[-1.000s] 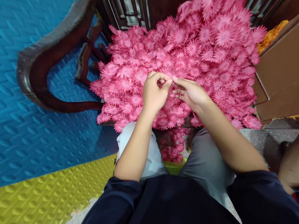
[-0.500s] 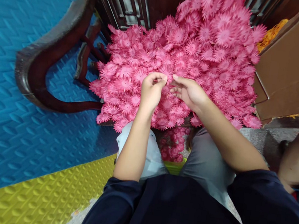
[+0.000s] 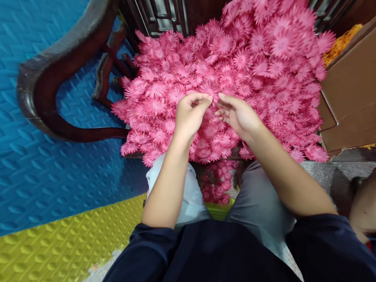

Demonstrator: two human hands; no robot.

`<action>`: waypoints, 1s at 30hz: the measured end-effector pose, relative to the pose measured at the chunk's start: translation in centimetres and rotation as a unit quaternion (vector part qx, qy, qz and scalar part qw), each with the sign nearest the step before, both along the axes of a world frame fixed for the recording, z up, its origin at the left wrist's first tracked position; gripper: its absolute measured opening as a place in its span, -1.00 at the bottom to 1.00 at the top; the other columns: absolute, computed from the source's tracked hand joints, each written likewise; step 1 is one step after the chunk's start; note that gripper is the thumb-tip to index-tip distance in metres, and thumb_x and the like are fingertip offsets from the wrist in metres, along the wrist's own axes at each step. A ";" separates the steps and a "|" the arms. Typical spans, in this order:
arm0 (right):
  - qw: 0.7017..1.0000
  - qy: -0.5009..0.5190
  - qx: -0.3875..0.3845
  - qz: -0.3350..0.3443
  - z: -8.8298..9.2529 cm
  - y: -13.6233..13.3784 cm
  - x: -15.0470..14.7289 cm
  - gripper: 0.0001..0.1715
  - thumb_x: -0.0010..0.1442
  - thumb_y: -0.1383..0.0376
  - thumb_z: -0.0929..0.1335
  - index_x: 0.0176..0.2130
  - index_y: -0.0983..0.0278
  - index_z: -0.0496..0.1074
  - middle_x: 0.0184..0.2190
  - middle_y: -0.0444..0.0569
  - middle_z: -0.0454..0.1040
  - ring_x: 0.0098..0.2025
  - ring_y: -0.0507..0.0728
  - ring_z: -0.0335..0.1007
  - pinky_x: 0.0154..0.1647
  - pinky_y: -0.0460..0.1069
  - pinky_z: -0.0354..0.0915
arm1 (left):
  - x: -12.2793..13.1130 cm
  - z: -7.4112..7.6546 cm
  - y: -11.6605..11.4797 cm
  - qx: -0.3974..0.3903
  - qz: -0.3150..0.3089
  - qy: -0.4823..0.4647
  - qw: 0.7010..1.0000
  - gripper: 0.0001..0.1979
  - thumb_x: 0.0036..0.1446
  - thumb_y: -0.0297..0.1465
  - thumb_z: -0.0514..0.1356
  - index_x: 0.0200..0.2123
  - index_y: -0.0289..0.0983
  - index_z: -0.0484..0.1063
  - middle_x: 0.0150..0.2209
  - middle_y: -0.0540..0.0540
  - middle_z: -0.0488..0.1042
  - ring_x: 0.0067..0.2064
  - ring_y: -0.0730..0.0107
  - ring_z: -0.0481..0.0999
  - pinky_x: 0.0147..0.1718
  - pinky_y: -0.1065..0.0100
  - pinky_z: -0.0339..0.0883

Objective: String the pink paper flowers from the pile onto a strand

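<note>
1. Over the heap of pink flowers, the left hand curls, thumb and forefinger pinching one flower.
2. Touching it, the right hand has its fingers loosely extended; whether it grips, I cannot tell.
3. Too hard a tug might tear petals; a nudging wrist could tumble edge blooms off the heap.
</note>
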State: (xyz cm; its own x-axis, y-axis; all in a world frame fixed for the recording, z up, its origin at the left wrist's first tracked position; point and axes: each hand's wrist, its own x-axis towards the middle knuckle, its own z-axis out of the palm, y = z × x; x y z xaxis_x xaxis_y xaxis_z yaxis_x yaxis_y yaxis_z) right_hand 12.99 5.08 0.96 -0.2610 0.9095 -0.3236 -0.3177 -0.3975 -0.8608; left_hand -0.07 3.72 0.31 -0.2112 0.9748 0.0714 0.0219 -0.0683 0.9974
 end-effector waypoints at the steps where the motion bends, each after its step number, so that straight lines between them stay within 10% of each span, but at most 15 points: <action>1: 1.000 -0.001 -0.003 -0.001 0.1 0.0 0.0 -0.89 0.14 0.27 0.34 -0.37 0.28 0.43 -0.45 -0.17 0.47 -0.49 -0.10 0.33 -0.45 -0.17 0.22 | 0.0 0.0 0.0 -0.004 0.001 -0.005 1.000 -0.84 0.06 -0.55 0.21 -0.53 -0.27 0.48 -0.47 0.01 0.52 -0.36 0.48 0.47 -0.21 0.41 0.34; 19: 0.992 -0.074 0.106 -0.001 0.0 -0.2 -0.8 -0.81 -0.03 0.27 0.48 -0.46 0.31 0.42 -0.50 -0.20 0.40 -0.47 -0.11 0.29 -0.42 -0.16 0.18 | -0.2 -0.9 0.0 0.071 0.008 0.218 0.973 -0.81 0.17 -0.58 0.07 -0.46 -0.26 0.33 -0.36 -0.07 0.42 -0.23 0.34 0.41 -0.12 0.31 0.26; 30: 0.973 -0.112 0.201 -0.011 -0.8 0.1 -0.8 -0.73 0.08 0.27 0.44 -0.54 0.29 0.33 -0.57 -0.22 0.30 -0.50 -0.07 0.21 -0.35 -0.10 0.18 | 0.3 0.5 -0.1 -0.065 -0.011 -0.068 0.995 -0.67 0.24 -0.59 0.00 -0.58 -0.28 0.20 -0.55 0.04 0.18 -0.50 0.52 0.19 -0.40 0.44 0.12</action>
State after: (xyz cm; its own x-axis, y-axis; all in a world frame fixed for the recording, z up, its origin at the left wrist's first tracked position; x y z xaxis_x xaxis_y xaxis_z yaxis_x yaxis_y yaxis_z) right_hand 12.16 5.22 0.14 -0.2047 0.9787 0.0129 -0.1093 -0.0098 -0.9940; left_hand 0.19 3.66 0.86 -0.1888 0.9785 -0.0832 -0.1147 0.0621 0.9914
